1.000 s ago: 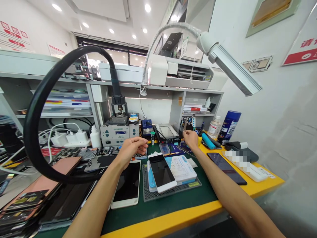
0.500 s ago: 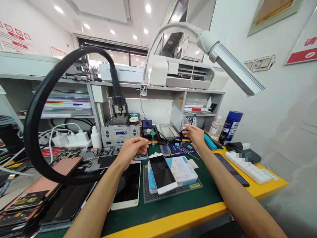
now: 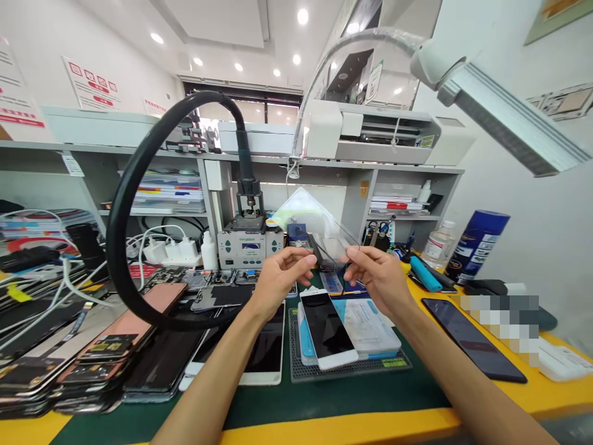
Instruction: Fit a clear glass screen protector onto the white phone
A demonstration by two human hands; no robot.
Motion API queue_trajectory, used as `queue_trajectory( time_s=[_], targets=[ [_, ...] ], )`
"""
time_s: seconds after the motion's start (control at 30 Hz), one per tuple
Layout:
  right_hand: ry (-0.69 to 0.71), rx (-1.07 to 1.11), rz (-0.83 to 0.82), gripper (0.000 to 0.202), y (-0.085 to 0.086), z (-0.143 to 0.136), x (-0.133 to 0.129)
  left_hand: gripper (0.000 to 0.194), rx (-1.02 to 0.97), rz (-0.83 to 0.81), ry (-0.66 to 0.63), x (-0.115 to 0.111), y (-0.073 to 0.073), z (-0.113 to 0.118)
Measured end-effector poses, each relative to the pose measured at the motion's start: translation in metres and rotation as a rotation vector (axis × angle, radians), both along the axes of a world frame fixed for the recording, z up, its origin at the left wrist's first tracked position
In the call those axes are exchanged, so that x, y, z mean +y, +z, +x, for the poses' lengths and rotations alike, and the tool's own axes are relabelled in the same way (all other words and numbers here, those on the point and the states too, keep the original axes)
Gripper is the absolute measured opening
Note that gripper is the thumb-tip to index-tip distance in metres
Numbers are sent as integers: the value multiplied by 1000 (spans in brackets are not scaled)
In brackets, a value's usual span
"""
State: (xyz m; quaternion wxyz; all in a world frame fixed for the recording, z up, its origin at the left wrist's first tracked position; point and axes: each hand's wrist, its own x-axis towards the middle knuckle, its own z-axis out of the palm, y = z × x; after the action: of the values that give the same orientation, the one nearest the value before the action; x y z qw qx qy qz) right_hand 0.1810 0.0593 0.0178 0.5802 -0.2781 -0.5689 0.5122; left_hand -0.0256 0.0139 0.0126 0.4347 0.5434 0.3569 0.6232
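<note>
My right hand (image 3: pixel 377 275) pinches a clear, thin flexible sheet (image 3: pixel 303 207) between thumb and fingers. The sheet slants up and to the left over the back of the bench, catching the light. My left hand (image 3: pixel 285 272) is beside its lower edge, fingers loosely curled with thumb and forefinger slightly apart. Whether it touches the sheet is hard to tell. Below both hands, a white-framed phone (image 3: pixel 328 330) with a dark screen lies askew on a blue and white box (image 3: pixel 375 334). That box rests on a grey perforated mat (image 3: pixel 301 371).
A white tablet-like device (image 3: pixel 273 377) is partly behind my left forearm. Stacked phone parts (image 3: pixel 130 334) fill the left side under a black hose (image 3: pixel 120 247). On the right are a dark phone (image 3: pixel 472 340), a blue spray can (image 3: pixel 477 244) and a clear bottle (image 3: pixel 438 244).
My right hand has brought the clear sheet left and nearer my left hand. My left hand's fingers have loosened from a pinch. The view has turned left.
</note>
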Motion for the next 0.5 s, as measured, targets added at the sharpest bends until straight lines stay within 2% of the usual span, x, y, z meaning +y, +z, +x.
queue_trajectory(
  time_s=[0.13,0.27,0.5],
  targets=[
    [16,-89,113,21,-7,-7,-14,26,-75,35,5,-1,0,3],
    [2,-150,215,18,-9,-5,-22,22,-101,47,-38,0,-2,1],
    [-13,-198,217,18,-5,-5,-28,20,-97,69,-59,0,-4,2]
  ],
)
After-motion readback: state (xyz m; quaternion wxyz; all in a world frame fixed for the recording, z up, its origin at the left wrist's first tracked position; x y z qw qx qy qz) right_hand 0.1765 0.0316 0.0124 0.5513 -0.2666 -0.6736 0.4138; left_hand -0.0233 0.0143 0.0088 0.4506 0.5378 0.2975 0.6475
